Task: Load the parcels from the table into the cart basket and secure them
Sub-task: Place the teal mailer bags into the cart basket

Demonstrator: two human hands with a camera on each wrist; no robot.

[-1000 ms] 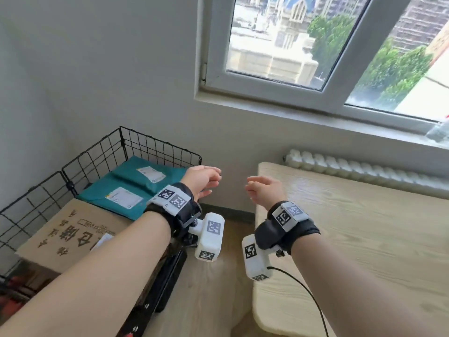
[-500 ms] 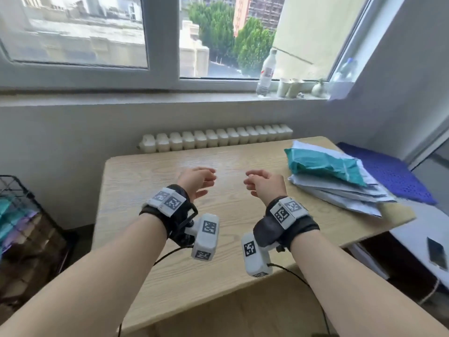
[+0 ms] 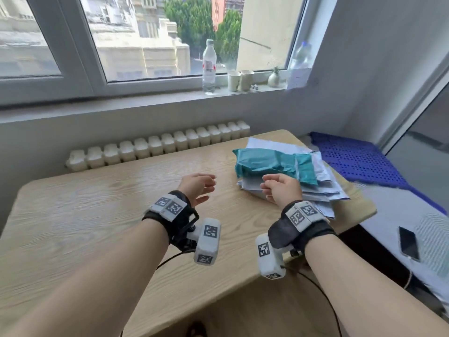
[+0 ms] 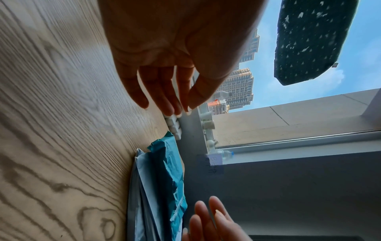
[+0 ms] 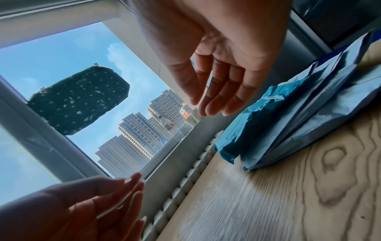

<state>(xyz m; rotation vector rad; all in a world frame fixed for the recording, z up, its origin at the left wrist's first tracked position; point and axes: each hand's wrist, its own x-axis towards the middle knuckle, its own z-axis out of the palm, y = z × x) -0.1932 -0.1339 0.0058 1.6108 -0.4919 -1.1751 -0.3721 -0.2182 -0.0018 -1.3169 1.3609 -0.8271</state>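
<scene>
A teal parcel bag (image 3: 272, 164) (image 4: 172, 176) (image 5: 255, 124) lies on top of a stack of pale grey mailers (image 3: 323, 190) (image 5: 321, 114) at the right end of the wooden table (image 3: 97, 203). My right hand (image 3: 279, 187) (image 5: 214, 91) hovers at the stack's near left corner, fingers relaxed and holding nothing. My left hand (image 3: 199, 187) (image 4: 164, 91) floats above the table just left of it, also relaxed and holding nothing. The cart basket is out of view.
A white radiator (image 3: 158, 147) runs behind the table under the windowsill, where a water bottle (image 3: 209, 66) and two cups (image 3: 240, 80) stand. A blue perforated mat (image 3: 357, 159) and a phone (image 3: 409, 243) lie to the right of the table.
The view has swung right, away from the cart basket with its teal parcels and cardboard box. Both hands have moved right across the table toward the parcel stack, still holding nothing.
</scene>
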